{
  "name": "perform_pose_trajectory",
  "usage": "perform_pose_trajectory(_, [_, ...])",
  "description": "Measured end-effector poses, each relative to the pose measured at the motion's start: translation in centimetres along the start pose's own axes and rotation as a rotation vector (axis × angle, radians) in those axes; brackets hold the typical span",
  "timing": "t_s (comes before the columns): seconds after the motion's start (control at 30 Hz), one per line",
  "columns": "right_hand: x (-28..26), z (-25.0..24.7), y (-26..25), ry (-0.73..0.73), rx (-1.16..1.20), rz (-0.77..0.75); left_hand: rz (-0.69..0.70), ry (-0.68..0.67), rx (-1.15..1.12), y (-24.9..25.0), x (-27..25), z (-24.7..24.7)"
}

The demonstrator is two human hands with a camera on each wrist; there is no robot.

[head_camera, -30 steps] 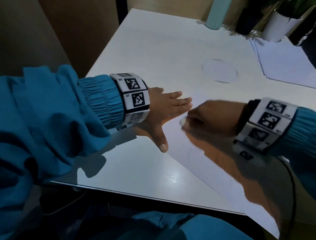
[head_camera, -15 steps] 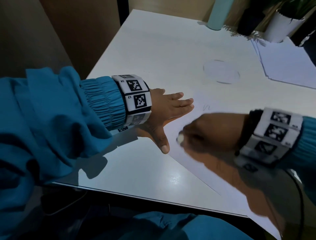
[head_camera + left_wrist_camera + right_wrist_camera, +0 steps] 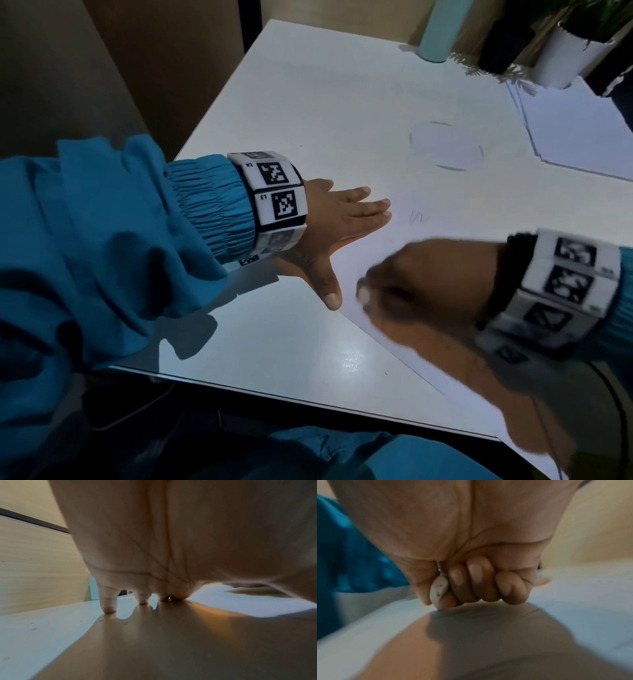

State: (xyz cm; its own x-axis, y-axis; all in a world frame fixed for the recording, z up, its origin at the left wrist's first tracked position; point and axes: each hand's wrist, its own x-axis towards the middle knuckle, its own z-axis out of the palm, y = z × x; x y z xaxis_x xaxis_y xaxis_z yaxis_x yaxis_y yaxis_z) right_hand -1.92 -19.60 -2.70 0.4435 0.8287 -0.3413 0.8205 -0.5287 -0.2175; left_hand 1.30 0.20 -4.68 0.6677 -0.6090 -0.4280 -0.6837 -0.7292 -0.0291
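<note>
White tabletop [image 3: 308,102], wood-panel walls [image 3: 154,68], teal bottle [image 3: 436,31] at far edge. Left hand [image 3: 342,219] flat, fingers straight, pinning paper sheet [image 3: 445,219]. Right hand [image 3: 428,274] fisted round white eraser [image 3: 362,294], tip on sheet.

The left hand [image 3: 339,222] lies flat, its thumb [image 3: 327,284] spread close to the right hand [image 3: 428,274], barring the way left. Beyond both, the surface [image 3: 308,102] gives open passage up to a bottle [image 3: 440,31] and plant pot [image 3: 565,58] at the far edge; a paper stack [image 3: 565,130] fills the far right.
</note>
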Motion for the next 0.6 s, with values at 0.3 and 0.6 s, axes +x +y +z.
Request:
perform_pose_trajectory(0.3, [0.8, -1.2, 1.4, -0.049, 0.053, 0.105, -0.002, 0.010, -0.014, 0.2, -0.1, -0.2])
perform_pose_trajectory(0.6, [1.2, -2.1, 1.9, 0.057, -0.156, 0.242, -0.002, -0.050, 0.022, 0.4, -0.1, -0.8])
